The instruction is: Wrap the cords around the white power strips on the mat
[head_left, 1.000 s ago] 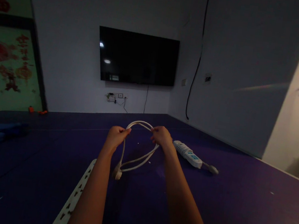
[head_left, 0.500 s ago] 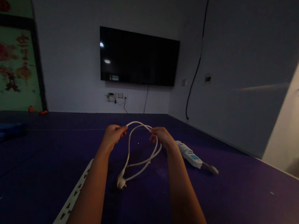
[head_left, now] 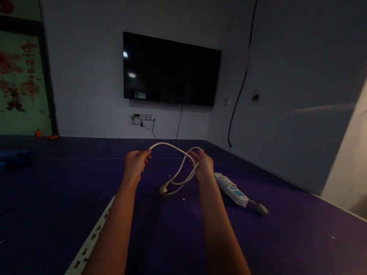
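Over the purple surface [head_left: 290,249], cord [head_left: 169,144] was held by left hand [head_left: 135,165] and right hand [head_left: 204,165], spread wider, one strand separated.

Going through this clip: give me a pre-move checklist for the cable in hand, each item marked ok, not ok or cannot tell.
1. Left hand pinching the thin white flexible cable: ok.
2. Right hand holding the cable's loops: ok.
3. Loops evenly gathered: not ok; one strand bows across to the left hand.
4. White moulded plug clear of the purple flat surface: cannot tell.
5. Cable joined to the long white slotted power strip: cannot tell; part of the strip is out of view.
6. Cord wound round the white power strip with blue panels: ok.
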### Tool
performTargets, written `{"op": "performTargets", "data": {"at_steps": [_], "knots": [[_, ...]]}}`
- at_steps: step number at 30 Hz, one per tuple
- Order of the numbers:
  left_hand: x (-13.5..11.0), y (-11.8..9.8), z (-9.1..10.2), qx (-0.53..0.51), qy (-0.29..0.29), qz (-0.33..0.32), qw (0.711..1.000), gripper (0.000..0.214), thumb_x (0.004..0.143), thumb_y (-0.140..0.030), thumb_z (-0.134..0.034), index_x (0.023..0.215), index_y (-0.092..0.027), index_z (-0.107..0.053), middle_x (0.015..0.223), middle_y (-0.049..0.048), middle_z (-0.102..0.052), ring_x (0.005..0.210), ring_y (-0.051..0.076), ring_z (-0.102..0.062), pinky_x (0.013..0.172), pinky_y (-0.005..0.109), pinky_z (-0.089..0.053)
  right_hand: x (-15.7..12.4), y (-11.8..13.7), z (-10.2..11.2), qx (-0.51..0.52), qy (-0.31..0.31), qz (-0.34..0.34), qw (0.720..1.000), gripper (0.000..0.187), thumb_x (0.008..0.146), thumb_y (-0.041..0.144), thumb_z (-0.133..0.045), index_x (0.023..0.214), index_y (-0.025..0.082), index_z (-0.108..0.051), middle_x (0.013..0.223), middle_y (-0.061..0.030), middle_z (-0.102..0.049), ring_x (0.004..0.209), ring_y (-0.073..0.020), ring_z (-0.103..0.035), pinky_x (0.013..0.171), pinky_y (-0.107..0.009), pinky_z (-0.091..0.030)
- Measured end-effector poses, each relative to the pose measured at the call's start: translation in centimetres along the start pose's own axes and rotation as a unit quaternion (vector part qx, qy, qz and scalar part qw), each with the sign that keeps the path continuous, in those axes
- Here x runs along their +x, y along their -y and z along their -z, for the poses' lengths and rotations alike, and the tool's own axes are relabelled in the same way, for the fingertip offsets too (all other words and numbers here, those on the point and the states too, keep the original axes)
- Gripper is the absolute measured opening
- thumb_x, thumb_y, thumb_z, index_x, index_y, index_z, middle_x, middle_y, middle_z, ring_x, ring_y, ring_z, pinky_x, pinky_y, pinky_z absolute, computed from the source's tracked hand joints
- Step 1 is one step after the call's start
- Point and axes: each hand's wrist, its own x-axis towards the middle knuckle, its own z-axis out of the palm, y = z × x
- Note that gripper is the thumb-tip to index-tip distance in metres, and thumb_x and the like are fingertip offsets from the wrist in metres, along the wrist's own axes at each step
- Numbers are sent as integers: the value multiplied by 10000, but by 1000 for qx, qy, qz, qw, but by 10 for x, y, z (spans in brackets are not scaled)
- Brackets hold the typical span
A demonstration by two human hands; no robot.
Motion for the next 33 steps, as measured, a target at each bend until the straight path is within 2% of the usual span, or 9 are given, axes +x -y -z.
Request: {"op": "performTargets", "data": {"at_steps": [7,15,20,24,29,33], "knots": [[4,0,-2,-67,-82,-4,994,231,615,-339,-609,525,-145,-522,391,-79,-376,314,33,-284,327,180,-180,9,-5,7,11,-6,-1,1000,177,909,203,-382,741,195,-438,652,-17,-669,517,-92,-608,539,-191,-489],[11,4,2,-140,-158,16,977,268,643,-386,-577,542,-165,-463,438,-88,-379,315,29,-283,339,187,-203,16,-9,12,-12,-40,8,999,140,852,213,-508,716,180,-503,567,-2,-638,456,-99,-571,479,-200,-459],[18,11,12,-177,-212,30,961,214,685,-319,-524,555,-179,-426,443,-91,-369,318,35,-293,347,188,-227,22,-9,20,-11,-67,40,997,70,815,188,-531,765,152,-566,535,12,-626,405,-80,-527,419,-182,-403],[21,12,24,-200,-252,29,946,189,690,-286,-523,569,-177,-427,462,-90,-374,331,33,-299,350,184,-241,27,-8,33,0,-91,60,994,91,814,206,-533,800,134,-585,511,18,-602,381,-72,-497,371,-169,-361],[21,8,34,-229,-289,37,929,182,702,-247,-510,563,-180,-414,458,-88,-353,342,35,-307,349,178,-239,33,-6,44,39,-133,69,988,98,823,216,-547,745,159,-534,495,53,-542,369,-52,-463,373,-161,-358],[22,5,40,-244,-312,49,917,193,708,-229,-486,554,-190,-378,445,-89,-323,339,37,-293,341,177,-231,35,-1,50,84,-160,70,981,143,865,161,-460,726,166,-496,446,87,-443,333,-27,-381,367,-145,-332]]}}
